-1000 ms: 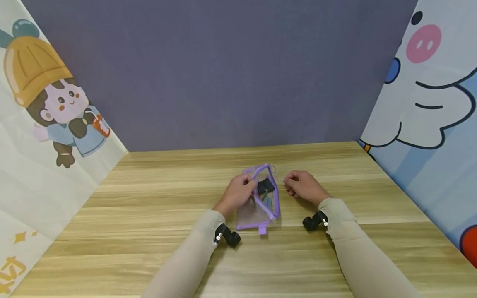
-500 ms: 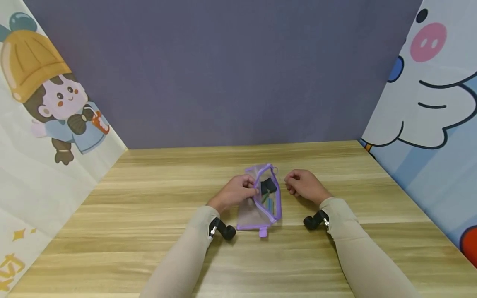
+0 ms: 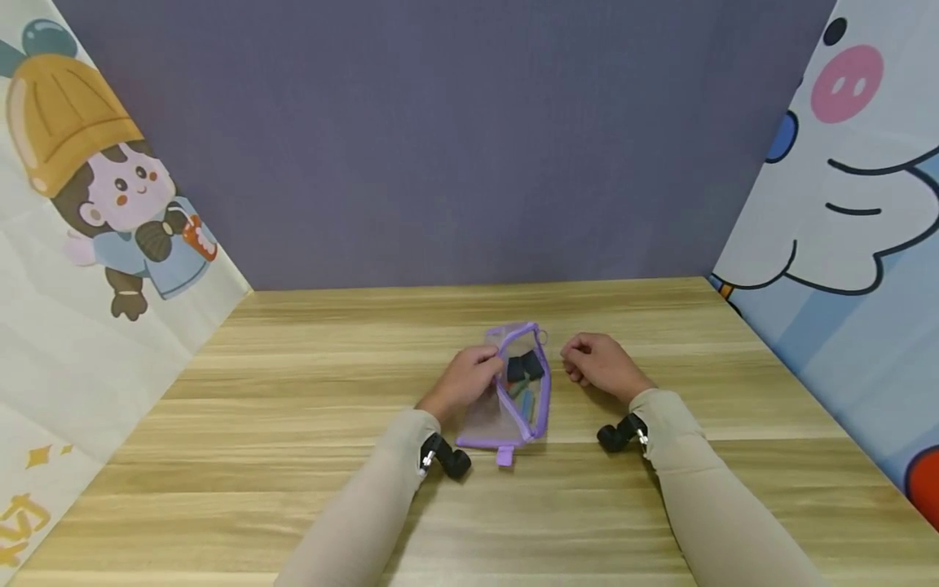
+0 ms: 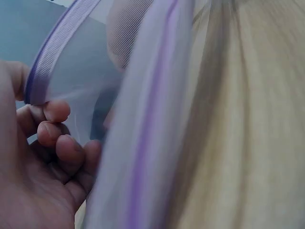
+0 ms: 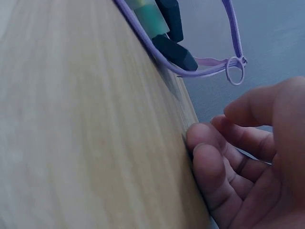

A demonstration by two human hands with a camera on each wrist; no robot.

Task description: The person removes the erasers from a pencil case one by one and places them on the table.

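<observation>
A translucent mesh pouch with purple edging [image 3: 480,425] lies near the middle of the wood-grain worktop [image 3: 257,473], its zipped side gaping toward the right. The person's left hand [image 3: 467,377] is at the pouch's left side, thumb and fingers pinching the purple edge of the opening. Through the gap show two small dark blocks [image 3: 525,367] toward the far end, a slim green piece [image 3: 519,387] just nearer, and a narrow blue piece [image 3: 526,404] nearer again. A thin purple ring [image 3: 543,336] hangs at the pouch's far right corner, and a flat purple tab [image 3: 504,456] sticks out from its near edge.

The right hand [image 3: 597,361] rests to the right of the pouch, just beside it but apart; its fingers are loosely curled, holding nothing, with a narrow space between thumb and fingers. Both arms wear beige sleeves [image 3: 363,505], each with a black wrist device [image 3: 449,459].

Beyond the worktop stands a plain grey-purple backdrop [image 3: 411,147]. The left white panel [image 3: 44,326] bears a cartoon figure in a yellow hat [image 3: 69,122] and, at its near end, gold lettering [image 3: 22,522], cropped and too unclear to read.
</observation>
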